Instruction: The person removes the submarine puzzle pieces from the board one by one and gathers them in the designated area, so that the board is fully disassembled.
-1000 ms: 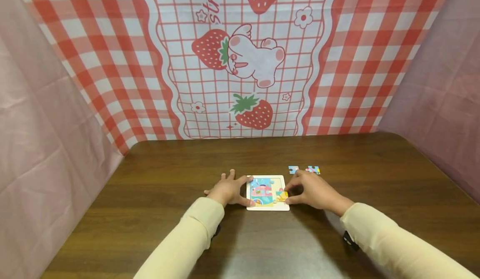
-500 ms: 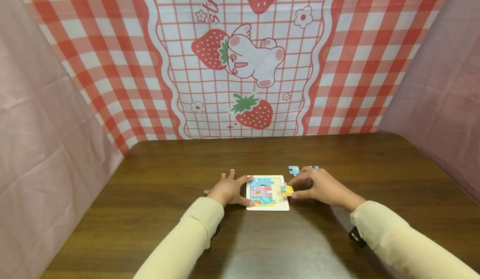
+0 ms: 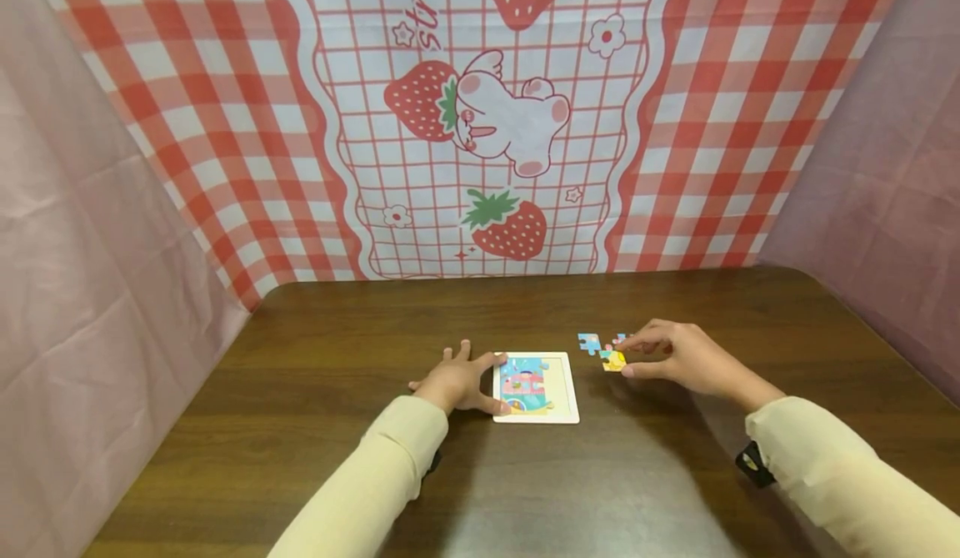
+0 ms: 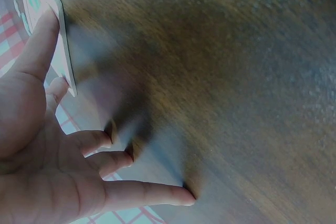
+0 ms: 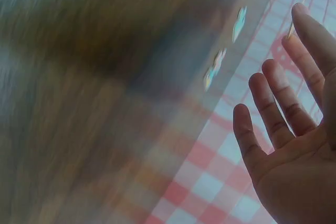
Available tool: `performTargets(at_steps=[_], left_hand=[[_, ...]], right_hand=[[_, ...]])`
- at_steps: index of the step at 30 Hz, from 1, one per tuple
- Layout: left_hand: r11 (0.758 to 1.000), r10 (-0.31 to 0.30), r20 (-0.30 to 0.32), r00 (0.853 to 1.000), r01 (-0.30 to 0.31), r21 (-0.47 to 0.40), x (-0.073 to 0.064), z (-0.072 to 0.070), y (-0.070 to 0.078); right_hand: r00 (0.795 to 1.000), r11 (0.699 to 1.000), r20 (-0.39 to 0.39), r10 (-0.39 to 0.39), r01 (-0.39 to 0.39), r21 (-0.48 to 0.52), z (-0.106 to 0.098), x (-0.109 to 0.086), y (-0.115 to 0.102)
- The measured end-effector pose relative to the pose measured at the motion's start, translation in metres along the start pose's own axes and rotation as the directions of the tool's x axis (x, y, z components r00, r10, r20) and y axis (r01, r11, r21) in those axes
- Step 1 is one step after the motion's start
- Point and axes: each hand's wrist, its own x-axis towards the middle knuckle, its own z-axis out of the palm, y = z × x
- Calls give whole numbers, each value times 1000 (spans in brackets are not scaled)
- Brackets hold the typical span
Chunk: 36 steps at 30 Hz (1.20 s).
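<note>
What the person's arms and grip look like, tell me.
The left sleeve and right sleeve are plain pale cream. A black device shows beneath the right one, a small black part beneath the left. Left grip and right grip wear no gloves.

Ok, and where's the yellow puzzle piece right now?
In the head view, the yellow piece is pinched in the right hand, to the right of the puzzle board and near the loose blue piece.
</note>
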Motion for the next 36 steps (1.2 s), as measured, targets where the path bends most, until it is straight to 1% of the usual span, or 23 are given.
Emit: performTargets(at_steps=[4,10,13,16,21,26,30,36], left_hand=[[1000,10,-7,1000,-10,2,0,0,0],[1000,11,-6,1000,-11,11,0,0,1],[1000,11,-4,1000,-11,10,0,0,1],[1000,7,1,1000,-7,3,0,0,1],[1000,-3,4,1000,3,-9,0,1,0],[1000,1,7,1000,-1,-13,0,1,-1],[1000,5,6,1000,-5,-13,-1,0,-1],[1000,4,-4,1000,-4,-11,-2,-1,0]], right_hand=[[999,999,-9,44,-44,-6,-10,-4,10],[997,996,-27,72,-73,-41,-24,-10,26],[996,994,-34,88,-90,-67,-29,-12,36],[992,989,-35,121,-124,-80,-32,-13,44],[985,981,-24,169,-170,-92,-35,-12,58],[979,973,14,202,-199,-113,-37,-10,69],[975,970,39,219,-213,-118,-35,-8,74],[974,970,65,217,-207,-125,-30,-2,78]])
